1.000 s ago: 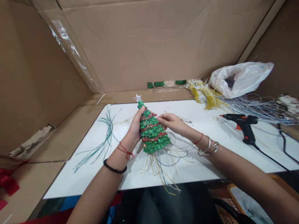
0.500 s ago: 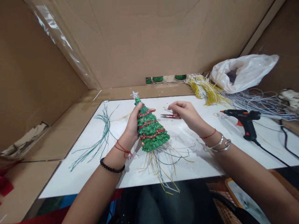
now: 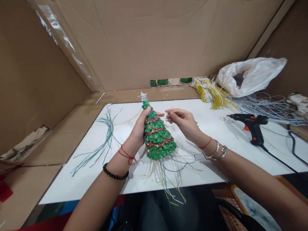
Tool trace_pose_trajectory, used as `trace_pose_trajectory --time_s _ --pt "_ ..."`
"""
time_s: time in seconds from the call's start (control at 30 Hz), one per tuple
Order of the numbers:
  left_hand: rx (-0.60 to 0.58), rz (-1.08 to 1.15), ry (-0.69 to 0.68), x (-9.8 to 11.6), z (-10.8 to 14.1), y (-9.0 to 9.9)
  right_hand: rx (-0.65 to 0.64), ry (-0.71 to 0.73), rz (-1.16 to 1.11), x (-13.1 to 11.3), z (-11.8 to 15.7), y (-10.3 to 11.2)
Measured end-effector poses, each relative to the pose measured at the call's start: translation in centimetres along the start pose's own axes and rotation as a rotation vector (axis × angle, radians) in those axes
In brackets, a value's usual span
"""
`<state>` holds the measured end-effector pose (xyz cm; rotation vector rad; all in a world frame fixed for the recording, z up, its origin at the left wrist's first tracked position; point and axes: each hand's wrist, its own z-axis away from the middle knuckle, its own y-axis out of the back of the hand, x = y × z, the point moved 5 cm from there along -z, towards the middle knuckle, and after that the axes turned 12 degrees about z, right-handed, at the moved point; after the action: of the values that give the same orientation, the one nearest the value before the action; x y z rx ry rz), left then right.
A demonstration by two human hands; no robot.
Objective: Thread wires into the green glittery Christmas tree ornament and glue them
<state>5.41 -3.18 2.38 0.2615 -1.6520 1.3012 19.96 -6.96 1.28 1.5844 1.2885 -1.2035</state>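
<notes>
My left hand [image 3: 141, 126] is wrapped round a small green Christmas tree [image 3: 157, 138] with red garlands and a pale star [image 3: 142, 96] on its tip. Thin yellow, white, green and blue wires [image 3: 166, 176] hang from its base. To the right of the tree, my right hand [image 3: 183, 122] pinches a thin yellowish wire [image 3: 169, 112], close to the left fingertips. Another stretch of pale wire [image 3: 127, 120] runs off left of the tree. Snips, mostly hidden, lie under my right hand.
Loose green wires [image 3: 109, 134] lie on the left of the white board [image 3: 84, 173]. On the right are a black hot glue gun [image 3: 252, 123], a bundle of yellow wires [image 3: 211, 93], blue-white wires [image 3: 264, 106] and a white plastic bag [image 3: 255, 75]. Cardboard walls [image 3: 154, 41] surround the board.
My right hand has moved left toward the tree, drawing the wire end close to my left fingertips and covering most of the snips. The tree has shifted slightly right.
</notes>
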Motion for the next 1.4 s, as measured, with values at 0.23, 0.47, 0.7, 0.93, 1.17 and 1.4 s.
trace_pose_trajectory --time_s 0.23,0.47,0.7,0.93,1.17,1.4 --pt "-0.009 -0.026 -0.012 0.2 0.2 -0.2 0.143 0.06 0.057 -0.6 -0.3 1.3" --pt "-0.046 -0.083 -0.026 0.0 0.6 -1.1 0.037 0.077 0.146 -0.9 0.3 -0.4" --pt "0.128 -0.023 0.035 0.6 0.0 0.3 0.258 0.262 0.056 -3.4 0.4 2.0" --pt "0.254 -0.069 -0.025 2.0 0.1 1.2 0.091 0.413 0.292 -6.3 3.0 0.3" --pt "0.229 -0.096 -0.055 1.9 0.2 0.8 0.057 0.371 0.299 -5.9 3.2 -0.4" --pt "0.239 -0.125 -0.051 2.0 0.3 0.9 0.099 0.269 0.236 -6.0 3.3 -0.7"
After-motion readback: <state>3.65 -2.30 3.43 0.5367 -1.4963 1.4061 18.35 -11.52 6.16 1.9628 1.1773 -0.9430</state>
